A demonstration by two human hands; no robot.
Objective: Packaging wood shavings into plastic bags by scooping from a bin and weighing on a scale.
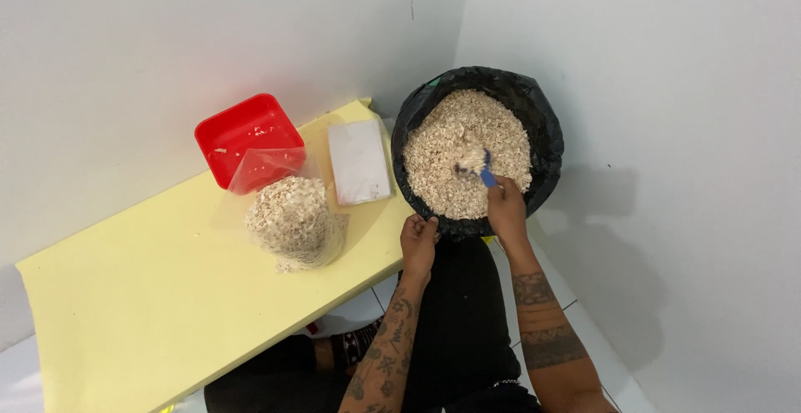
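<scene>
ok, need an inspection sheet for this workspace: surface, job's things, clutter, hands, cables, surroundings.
surface: pale yellow board, a few flakes spilled on it.
job's things: black-lined tub of pale flakes; blue scoop loaded with flakes.
clutter: clear bag of flakes, open; red square container, crumbs inside; flat stack of clear bags.
hands: left hand grips the tub's near rim; right hand holds the scoop over the flakes.
cables: nothing seen.
surroundings: white corner walls; white tiled floor.
</scene>
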